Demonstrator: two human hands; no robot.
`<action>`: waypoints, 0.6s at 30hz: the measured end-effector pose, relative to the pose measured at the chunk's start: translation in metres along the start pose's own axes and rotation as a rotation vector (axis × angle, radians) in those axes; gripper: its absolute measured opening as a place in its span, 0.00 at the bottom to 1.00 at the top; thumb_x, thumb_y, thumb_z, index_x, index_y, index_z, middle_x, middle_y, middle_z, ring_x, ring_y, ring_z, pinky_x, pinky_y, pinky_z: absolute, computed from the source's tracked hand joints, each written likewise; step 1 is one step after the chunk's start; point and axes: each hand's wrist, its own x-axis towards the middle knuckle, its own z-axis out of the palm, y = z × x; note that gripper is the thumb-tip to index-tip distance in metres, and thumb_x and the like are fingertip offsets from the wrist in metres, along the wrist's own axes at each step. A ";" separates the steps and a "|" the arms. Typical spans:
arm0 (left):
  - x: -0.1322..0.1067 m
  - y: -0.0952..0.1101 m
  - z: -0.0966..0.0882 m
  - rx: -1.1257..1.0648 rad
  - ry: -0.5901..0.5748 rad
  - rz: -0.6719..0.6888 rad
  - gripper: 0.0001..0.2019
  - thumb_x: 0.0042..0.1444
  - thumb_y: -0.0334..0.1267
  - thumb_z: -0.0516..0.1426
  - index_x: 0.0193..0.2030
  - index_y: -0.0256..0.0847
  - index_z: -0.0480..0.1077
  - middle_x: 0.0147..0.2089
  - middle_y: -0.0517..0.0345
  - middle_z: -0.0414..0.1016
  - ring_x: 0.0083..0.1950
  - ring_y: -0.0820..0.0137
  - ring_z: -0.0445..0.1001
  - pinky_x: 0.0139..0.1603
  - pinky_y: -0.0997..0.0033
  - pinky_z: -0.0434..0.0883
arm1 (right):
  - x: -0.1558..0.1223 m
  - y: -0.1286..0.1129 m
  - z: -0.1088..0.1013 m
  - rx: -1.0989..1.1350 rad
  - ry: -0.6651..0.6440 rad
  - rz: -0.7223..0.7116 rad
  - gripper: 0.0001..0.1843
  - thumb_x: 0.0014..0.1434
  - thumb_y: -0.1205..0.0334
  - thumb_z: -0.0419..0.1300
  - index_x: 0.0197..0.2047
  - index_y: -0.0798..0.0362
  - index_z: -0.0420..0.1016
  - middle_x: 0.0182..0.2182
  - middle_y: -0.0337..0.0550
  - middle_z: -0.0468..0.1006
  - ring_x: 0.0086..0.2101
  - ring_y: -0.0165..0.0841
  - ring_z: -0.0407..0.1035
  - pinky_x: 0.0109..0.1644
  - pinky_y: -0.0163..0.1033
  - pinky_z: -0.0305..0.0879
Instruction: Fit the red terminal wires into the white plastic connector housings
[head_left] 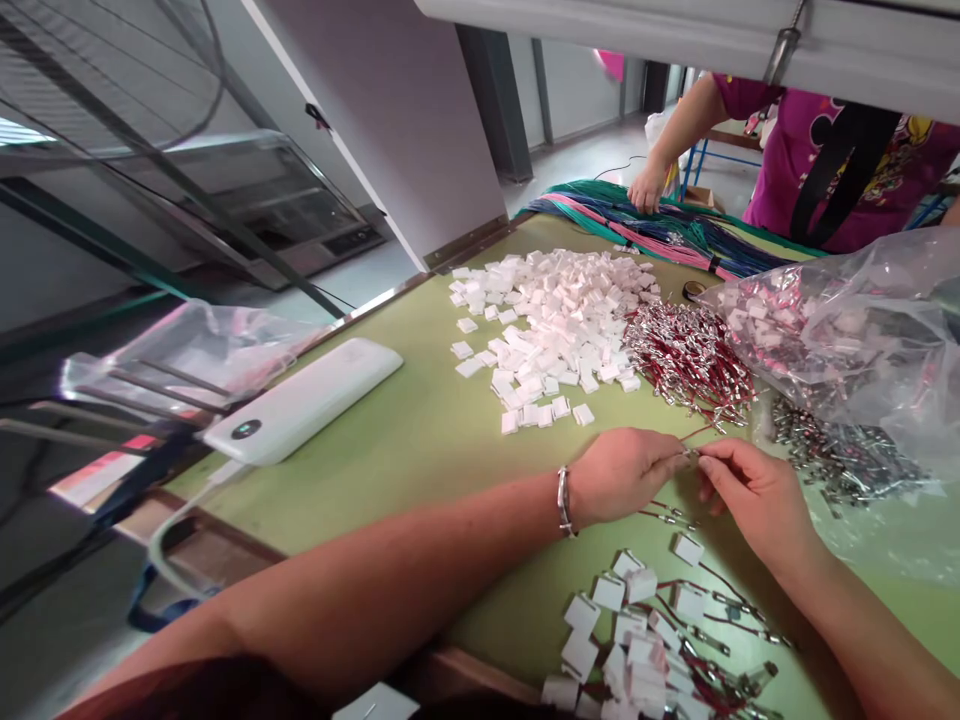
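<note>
My left hand (630, 472), with a bracelet at the wrist, is closed in a pinch over the table. Thin red wires with metal terminals (671, 514) stick out below its fingers. My right hand (757, 495) meets it fingertip to fingertip, also pinching. A small metal terminal on a red wire (691, 453) shows between the two hands; its exact form is too small to make out. Just below lie white plastic connector housings (631, 640), several joined to red wires. Beyond my hands spreads a heap of loose white housings (555, 310), beside a pile of red terminal wires (690, 355).
A clear plastic bag (892, 300) of housings lies at the right, by a dark pile of terminal wires (847, 450). A white power bank (307, 400) with a cable rests at the left edge. Across the table, a person's hand (646, 188) touches a long wire bundle (600, 215).
</note>
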 end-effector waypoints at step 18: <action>-0.003 -0.005 -0.003 0.616 -0.143 0.421 0.04 0.54 0.27 0.53 0.33 0.39 0.64 0.27 0.61 0.71 0.26 0.72 0.68 0.22 0.67 0.48 | 0.000 -0.004 -0.010 -0.183 -0.377 0.179 0.11 0.54 0.62 0.56 0.21 0.51 0.64 0.16 0.33 0.65 0.20 0.26 0.58 0.26 0.34 0.54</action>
